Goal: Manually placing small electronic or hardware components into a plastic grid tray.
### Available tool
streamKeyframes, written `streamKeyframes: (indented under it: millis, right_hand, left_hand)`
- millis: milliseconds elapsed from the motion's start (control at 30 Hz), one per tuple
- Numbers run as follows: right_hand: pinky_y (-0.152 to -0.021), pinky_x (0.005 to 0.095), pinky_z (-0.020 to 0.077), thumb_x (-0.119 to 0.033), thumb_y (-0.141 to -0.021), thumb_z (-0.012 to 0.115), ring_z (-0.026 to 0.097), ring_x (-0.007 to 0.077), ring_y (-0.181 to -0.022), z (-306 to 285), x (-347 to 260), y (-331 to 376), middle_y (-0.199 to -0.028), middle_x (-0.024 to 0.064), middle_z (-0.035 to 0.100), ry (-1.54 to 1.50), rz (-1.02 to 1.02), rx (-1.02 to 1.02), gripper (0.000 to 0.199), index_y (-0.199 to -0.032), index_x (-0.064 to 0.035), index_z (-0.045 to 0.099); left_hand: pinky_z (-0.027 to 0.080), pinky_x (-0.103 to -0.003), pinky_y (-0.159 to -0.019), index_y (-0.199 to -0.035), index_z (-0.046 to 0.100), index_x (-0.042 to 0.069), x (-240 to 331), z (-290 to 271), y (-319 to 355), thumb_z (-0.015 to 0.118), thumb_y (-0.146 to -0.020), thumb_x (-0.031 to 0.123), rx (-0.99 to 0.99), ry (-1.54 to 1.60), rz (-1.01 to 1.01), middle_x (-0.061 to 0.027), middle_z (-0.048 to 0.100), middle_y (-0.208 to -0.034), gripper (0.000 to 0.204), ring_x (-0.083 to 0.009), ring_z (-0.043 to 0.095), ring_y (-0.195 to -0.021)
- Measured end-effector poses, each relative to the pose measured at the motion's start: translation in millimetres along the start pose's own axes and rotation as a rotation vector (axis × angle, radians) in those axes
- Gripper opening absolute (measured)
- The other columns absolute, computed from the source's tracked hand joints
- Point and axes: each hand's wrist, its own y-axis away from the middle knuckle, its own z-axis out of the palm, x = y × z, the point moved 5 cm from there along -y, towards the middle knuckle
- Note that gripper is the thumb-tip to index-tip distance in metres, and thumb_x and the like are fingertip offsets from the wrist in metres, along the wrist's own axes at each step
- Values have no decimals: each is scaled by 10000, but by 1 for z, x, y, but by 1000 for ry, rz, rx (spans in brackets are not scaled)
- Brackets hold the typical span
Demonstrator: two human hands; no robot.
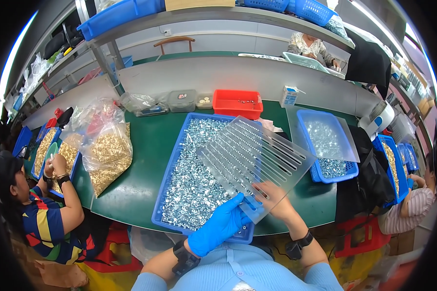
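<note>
A clear plastic plate (291, 157) with long parallel slots is held tilted over a large blue tray (244, 237). Rows of small metal pieces fill many of the slots on its left part; several slots on the right show bare. My left hand (218, 225), in a blue glove, grips the plate's near corner. Beside it, my bare right hand (277, 201) has its fingers closed at the plate's near edge, partly behind the clear plastic. Small silvery metal fasteners (192, 174) lie heaped in the tray under the plate.
A red bin (238, 103) and lidded clear box (182, 101) stand behind the tray. Left is a bag of gold-coloured pieces (109, 157); right, a blue basket (332, 177) of metal parts. Co-workers sit left (39, 213), right (417, 203) and across the divider (313, 48).
</note>
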Motion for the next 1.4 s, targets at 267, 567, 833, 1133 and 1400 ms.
streamKeyframes:
  millis: [267, 567, 833, 1133, 1400]
  right_hand:
    - [-644, 309, 463, -150, -818, 590, 581, 230, -708, 1, 0, -4, -793, 131, 577, 14, -40, 131, 321, -1115, -29, 585]
    - [-650, 328, 472, -102, -784, 598, 577, 264, -735, 6, 1, -3, -931, 122, 609, 76, -14, 98, 312, -1089, -33, 594]
    - [-589, 346, 427, -90, -820, 559, 534, 265, -629, 15, 1, -6, -763, 125, 543, 143, -377, 246, 296, -1103, -6, 570]
    - [-584, 339, 425, -67, -804, 563, 529, 265, -645, 18, 2, -7, -809, 137, 539, 159, -431, 262, 307, -1103, 0, 560]
    - [-612, 342, 443, -57, -800, 567, 548, 285, -683, 17, -1, -4, -838, 147, 552, 174, -397, 262, 307, -1102, -4, 559]
  left_hand:
    - [483, -439, -919, -1182, 474, 27, -2, -5, -3, 412, -963, 220, 36, 45, -11, -164, 550, -1141, 298, -287, 568, -1054]
    - [480, -437, -923, -1218, 439, 23, -2, -9, -2, 418, -961, 212, 47, 66, 1, -166, 542, -1149, 320, -290, 563, -1059]
    - [484, -435, -918, -1207, 445, 15, -3, -6, -1, 415, -962, 204, 23, 62, -9, -177, 545, -1137, 312, -298, 564, -1054]
    - [488, -438, -911, -1162, 475, 14, -6, -7, -2, 404, -966, 208, 33, 91, -18, -187, 546, -1128, 285, -303, 569, -1044]
    - [482, -447, -919, -1175, 462, 19, -5, -6, -2, 406, -965, 209, 10, 77, -30, -186, 533, -1151, 288, -300, 558, -1063]
